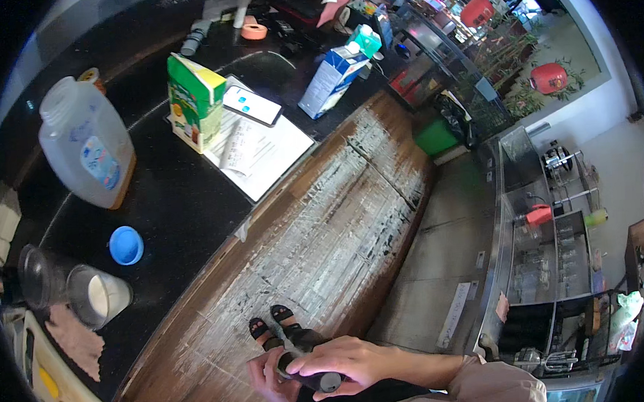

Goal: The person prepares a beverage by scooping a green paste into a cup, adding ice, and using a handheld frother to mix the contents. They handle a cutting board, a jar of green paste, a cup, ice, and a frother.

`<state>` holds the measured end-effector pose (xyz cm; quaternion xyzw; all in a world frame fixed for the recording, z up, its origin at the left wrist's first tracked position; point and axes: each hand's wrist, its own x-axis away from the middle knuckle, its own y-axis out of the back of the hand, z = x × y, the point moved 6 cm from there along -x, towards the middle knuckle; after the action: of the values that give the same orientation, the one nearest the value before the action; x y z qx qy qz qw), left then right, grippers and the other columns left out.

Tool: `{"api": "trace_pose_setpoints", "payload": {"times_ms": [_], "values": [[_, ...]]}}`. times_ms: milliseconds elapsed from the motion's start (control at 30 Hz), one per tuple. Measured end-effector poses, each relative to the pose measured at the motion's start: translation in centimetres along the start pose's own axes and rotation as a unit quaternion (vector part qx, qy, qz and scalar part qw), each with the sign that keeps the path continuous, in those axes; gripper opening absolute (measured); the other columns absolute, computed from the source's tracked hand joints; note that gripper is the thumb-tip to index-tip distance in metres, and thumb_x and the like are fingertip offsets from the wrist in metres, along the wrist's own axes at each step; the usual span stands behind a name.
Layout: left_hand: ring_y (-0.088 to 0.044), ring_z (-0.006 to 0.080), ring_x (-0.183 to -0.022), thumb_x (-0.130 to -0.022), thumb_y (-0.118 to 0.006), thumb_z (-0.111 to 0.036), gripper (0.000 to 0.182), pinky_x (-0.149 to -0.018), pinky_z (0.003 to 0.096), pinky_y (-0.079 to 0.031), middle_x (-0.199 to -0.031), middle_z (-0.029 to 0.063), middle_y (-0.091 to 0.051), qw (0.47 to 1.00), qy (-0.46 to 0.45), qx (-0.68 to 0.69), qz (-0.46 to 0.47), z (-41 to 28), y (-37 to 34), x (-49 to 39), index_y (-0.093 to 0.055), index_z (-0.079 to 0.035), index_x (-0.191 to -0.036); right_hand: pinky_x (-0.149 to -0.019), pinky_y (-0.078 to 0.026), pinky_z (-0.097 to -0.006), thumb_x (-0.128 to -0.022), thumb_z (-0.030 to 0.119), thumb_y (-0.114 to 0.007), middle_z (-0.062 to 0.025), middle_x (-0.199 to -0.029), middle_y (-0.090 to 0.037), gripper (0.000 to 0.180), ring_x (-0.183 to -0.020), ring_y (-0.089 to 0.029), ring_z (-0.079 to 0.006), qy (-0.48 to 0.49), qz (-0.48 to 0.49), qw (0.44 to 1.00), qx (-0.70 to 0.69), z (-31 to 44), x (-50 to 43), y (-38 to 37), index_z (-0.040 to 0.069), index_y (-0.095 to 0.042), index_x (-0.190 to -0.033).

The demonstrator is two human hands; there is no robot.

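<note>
Both hands are close together in front of my body at the bottom centre, over the floor. My right hand (349,363) wraps over a dark cylindrical object (315,379) with a round grey end. Against its other end are the fingers of my left hand (271,375); what exactly the object is cannot be told. On the black counter (192,224) at the left stand a translucent plastic jug (87,142) with some brown liquid low in it, a clear cup of white liquid (108,297) and a blue cap (126,245).
A green carton (194,104), a phone (252,104), papers (270,154) and a blue-white carton (332,77) lie or stand further along the counter. At the lower left is a cutting board (63,373) with yellow pieces. Steel cabinets (444,249) and glassware shelves line the right side.
</note>
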<state>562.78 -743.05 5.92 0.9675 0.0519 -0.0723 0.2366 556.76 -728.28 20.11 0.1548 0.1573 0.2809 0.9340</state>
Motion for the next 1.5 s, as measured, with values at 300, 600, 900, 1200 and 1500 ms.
{"api": "trace_pose_setpoints", "payload": {"times_ms": [300,600,900,1200,1500], "values": [[-0.063,0.0303,-0.094,-0.069,-0.091,-0.039,0.062,-0.081,0.0447,-0.049,-0.105,0.0095,-0.068,1.000,0.004,-0.005,0.002,1.3,-1.5,-0.3,-0.069,-0.012,-0.120,-0.074,-0.060,-0.0402,-0.084,0.019,-0.088,-0.0196,-0.137,-0.067,0.056,-0.089,-0.073,-0.0333,0.002,-0.041,0.999,-0.003,-2.6,1.0,1.1,0.003,-0.057,-0.129],[-0.064,0.0313,-0.094,-0.070,-0.091,-0.034,0.060,-0.081,0.0448,-0.049,-0.105,0.0103,-0.068,1.000,-0.008,-0.007,0.003,0.5,-2.3,-0.2,-0.069,-0.012,-0.121,-0.071,-0.059,-0.0396,-0.083,0.021,-0.089,-0.0186,-0.134,-0.069,0.059,-0.083,-0.071,-0.0327,-0.013,-0.020,1.000,-0.003,-2.8,2.8,1.2,0.002,-0.058,-0.129],[-0.063,0.0339,-0.091,-0.070,-0.084,-0.031,0.053,-0.081,0.0470,-0.051,-0.103,0.0106,-0.070,0.997,-0.035,-0.071,-0.016,-8.0,2.1,-0.8,-0.072,-0.011,-0.117,-0.089,-0.059,-0.0454,-0.086,0.027,-0.086,-0.0171,-0.120,-0.070,0.059,-0.101,-0.072,-0.0368,0.026,-0.022,0.998,0.060,6.2,1.7,4.3,0.004,-0.059,-0.133],[-0.064,0.0328,-0.089,-0.058,-0.091,-0.015,0.064,-0.078,0.0441,-0.055,-0.098,0.0101,-0.064,0.983,-0.064,-0.071,-0.157,-18.4,5.1,-0.3,-0.070,-0.013,-0.119,-0.074,-0.061,-0.0374,-0.087,0.016,-0.084,-0.0151,-0.117,-0.070,0.055,-0.096,-0.074,-0.0290,0.117,-0.021,0.993,0.025,14.9,0.5,8.9,0.001,-0.054,-0.131],[-0.066,0.0336,-0.092,-0.063,-0.086,-0.012,0.055,-0.083,0.0431,-0.055,-0.099,0.0109,-0.066,0.973,-0.053,-0.065,-0.215,-19.0,6.3,-0.2,-0.070,-0.011,-0.116,-0.082,-0.056,-0.0323,-0.092,0.013,-0.077,-0.0133,-0.112,-0.072,0.045,-0.096,-0.071,-0.0207,0.126,0.035,0.991,0.028,16.4,-2.1,8.0,0.002,-0.056,-0.130]]}}
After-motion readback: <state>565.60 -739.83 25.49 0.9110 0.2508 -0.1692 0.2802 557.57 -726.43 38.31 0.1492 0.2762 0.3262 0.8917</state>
